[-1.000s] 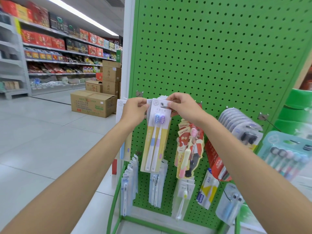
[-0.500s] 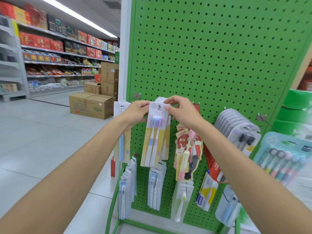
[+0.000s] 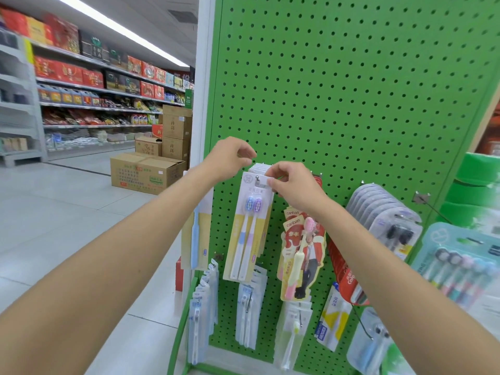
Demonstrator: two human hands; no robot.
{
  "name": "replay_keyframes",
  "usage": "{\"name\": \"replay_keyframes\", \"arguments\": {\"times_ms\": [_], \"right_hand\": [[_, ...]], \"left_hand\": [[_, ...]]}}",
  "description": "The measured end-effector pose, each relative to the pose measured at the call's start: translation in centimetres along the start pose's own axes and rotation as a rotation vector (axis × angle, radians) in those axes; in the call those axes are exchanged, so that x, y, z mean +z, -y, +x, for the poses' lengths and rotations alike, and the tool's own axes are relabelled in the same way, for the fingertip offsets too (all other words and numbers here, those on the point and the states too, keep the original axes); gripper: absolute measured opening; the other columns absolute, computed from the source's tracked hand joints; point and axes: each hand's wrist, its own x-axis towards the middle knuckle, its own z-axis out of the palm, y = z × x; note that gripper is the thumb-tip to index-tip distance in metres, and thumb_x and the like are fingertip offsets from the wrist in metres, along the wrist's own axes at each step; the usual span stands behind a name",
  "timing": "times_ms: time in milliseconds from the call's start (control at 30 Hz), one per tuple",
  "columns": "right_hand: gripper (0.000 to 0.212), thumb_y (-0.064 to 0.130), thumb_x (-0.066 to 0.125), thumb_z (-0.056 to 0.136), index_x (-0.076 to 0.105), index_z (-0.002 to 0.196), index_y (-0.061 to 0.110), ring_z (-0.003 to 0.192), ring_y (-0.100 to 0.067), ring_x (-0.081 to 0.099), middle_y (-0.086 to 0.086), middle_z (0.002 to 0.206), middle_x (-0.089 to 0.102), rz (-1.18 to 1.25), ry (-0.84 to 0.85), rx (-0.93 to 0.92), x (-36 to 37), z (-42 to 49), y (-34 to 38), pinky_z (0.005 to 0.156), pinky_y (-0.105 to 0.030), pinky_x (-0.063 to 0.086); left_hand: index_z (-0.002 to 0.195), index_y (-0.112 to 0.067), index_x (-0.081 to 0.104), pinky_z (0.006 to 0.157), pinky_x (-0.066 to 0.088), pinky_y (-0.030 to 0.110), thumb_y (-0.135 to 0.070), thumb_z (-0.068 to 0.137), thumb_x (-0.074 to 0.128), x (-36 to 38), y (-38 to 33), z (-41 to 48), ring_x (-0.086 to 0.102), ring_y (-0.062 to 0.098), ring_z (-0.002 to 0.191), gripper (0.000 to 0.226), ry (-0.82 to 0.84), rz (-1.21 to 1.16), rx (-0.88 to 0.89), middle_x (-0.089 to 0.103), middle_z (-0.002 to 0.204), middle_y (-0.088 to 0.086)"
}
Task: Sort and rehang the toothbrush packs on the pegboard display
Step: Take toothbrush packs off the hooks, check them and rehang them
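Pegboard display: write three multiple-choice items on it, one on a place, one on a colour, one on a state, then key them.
1. Where does the cartoon pack hang relative to the yellow twin-brush pack?
A. To its left
B. To its right
C. Above it

2. What colour is the pegboard?
A. Blue
B. Green
C. White

3. What is the right hand doing?
A. Hanging idle
B. Pressing flat on the board
C. Pinching the yellow pack's top

Key: 1 B, the cartoon pack hangs further right in the picture. 2 B, the perforated panel is green. 3 C, its fingers pinch the card's top by the hook.
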Motion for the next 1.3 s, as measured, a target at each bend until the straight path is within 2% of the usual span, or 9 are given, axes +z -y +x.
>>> {"name": "replay_keyframes", "arguments": {"times_ms": [100,300,400,600,767,933,1133,1200,1300], "right_hand": [[0.008,0.014,0.060,0.095,0.066,0.091,0.017,0.078,-0.011,0.060,0.004,0.090,0.068,-0.011,0.006,-0.002,0.0,0.0,0.0,0.069,-0.029,0.053],[0.009,0.014,0.061,0.094,0.067,0.089,0.018,0.072,-0.007,0.057,0.008,0.087,0.067,-0.023,0.009,-0.008,-0.2,0.2,0.2,0.061,-0.024,0.045],[0.006,0.014,0.064,0.091,0.067,0.088,0.017,0.081,-0.013,0.064,0.005,0.088,0.068,-0.026,-0.002,-0.007,-0.3,0.4,0.2,0.072,-0.031,0.055],[0.005,0.015,0.066,0.090,0.067,0.086,0.016,0.082,-0.015,0.066,0.003,0.089,0.070,-0.016,-0.009,0.009,-0.1,0.6,0.1,0.077,-0.036,0.057],[0.010,0.015,0.066,0.091,0.065,0.081,0.019,0.080,-0.015,0.066,0.002,0.086,0.070,-0.005,-0.029,0.016,0.1,0.5,-0.2,0.077,-0.037,0.058],[0.010,0.014,0.064,0.092,0.064,0.083,0.019,0.082,-0.017,0.065,0.001,0.088,0.068,-0.012,-0.047,0.023,0.3,0.4,-0.1,0.073,-0.034,0.057],[0.013,0.015,0.062,0.094,0.060,0.084,0.023,0.092,-0.024,0.065,-0.005,0.096,0.067,-0.012,0.003,0.040,-0.1,0.1,0.5,0.080,-0.041,0.057],[0.009,0.015,0.061,0.094,0.060,0.088,0.020,0.092,-0.026,0.065,-0.006,0.096,0.066,-0.010,0.011,0.043,-0.2,0.0,0.6,0.082,-0.043,0.056],[0.005,0.013,0.059,0.095,0.061,0.093,0.017,0.087,-0.022,0.062,-0.006,0.096,0.064,-0.023,0.001,0.041,-0.2,-0.2,0.8,0.084,-0.042,0.055]], "left_hand": [[0.112,-0.012,0.071,0.097,0.050,0.032,-0.011,0.092,0.066,-0.2,-0.3,1.3,0.064,0.016,0.103,0.021,0.173,0.092,0.007,0.070,0.114,0.003],[0.100,-0.015,0.073,0.068,0.052,0.021,-0.011,0.092,0.067,-0.6,0.1,2.3,0.066,0.015,0.086,0.011,0.293,0.054,-0.049,0.070,0.093,-0.004],[0.106,-0.009,0.072,0.071,0.054,0.020,-0.009,0.093,0.065,-0.3,0.4,2.4,0.067,0.017,0.087,0.015,0.327,0.056,-0.071,0.071,0.099,0.005],[0.097,-0.006,0.075,0.062,0.054,0.016,-0.011,0.089,0.070,-0.2,0.8,2.2,0.067,0.007,0.066,0.011,0.175,-0.038,-0.081,0.074,0.082,0.003],[0.093,-0.005,0.076,0.076,0.061,0.031,-0.008,0.089,0.070,-0.3,0.6,1.3,0.072,0.020,0.074,0.008,0.137,-0.014,-0.096,0.075,0.082,0.009],[0.085,-0.010,0.077,0.065,0.056,0.025,-0.006,0.089,0.065,0.0,-0.1,0.0,0.059,0.010,0.052,0.013,0.005,0.115,-0.124,0.067,0.060,0.000],[0.081,-0.006,0.076,0.078,0.060,0.035,0.001,0.088,0.058,-0.4,-0.4,-1.1,0.065,0.010,0.057,0.020,-0.072,0.168,-0.229,0.071,0.064,0.004],[0.080,-0.003,0.076,0.079,0.060,0.034,0.002,0.087,0.055,-0.5,-0.6,-1.6,0.065,0.008,0.058,0.022,-0.109,0.170,-0.253,0.072,0.065,0.007],[0.078,0.002,0.075,0.074,0.060,0.033,0.000,0.083,0.055,-0.4,-1.0,-2.7,0.071,0.018,0.064,0.021,-0.144,0.179,-0.248,0.072,0.062,0.009]]}}
